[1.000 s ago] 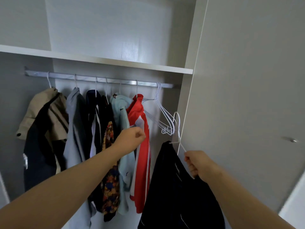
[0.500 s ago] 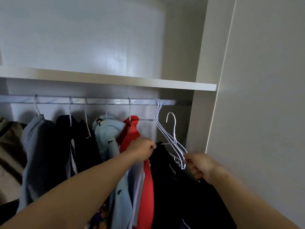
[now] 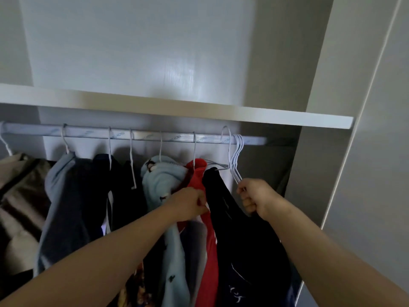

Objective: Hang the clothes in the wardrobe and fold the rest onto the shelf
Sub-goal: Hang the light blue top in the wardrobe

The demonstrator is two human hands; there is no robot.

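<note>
**One black garment going onto the right end of the rail**

The hanging step is judged to be in hand. The black garment [image 3: 243, 251] is held up on its white hanger [image 3: 229, 142] right of the frame's middle, between the red garment [image 3: 197, 173] and the bunch of empty hangers [image 3: 238, 151]. The left grip [image 3: 190, 204] is clamped on cloth at the garment's left shoulder. The right grip [image 3: 254, 198] is curled tight on its right shoulder. The hook is seen at the height of the rail [image 3: 155, 137]; whether it already bears there cannot be told. Next, it is judged, the hook is to be seated over the rail, both grips let go, and the cloth squared. The shelf [image 3: 177, 107] is seen just above. Faint blue print is repeated along the rail, too blurred to be read with confidence. White lettering low on the black garment is likewise illegible
</note>
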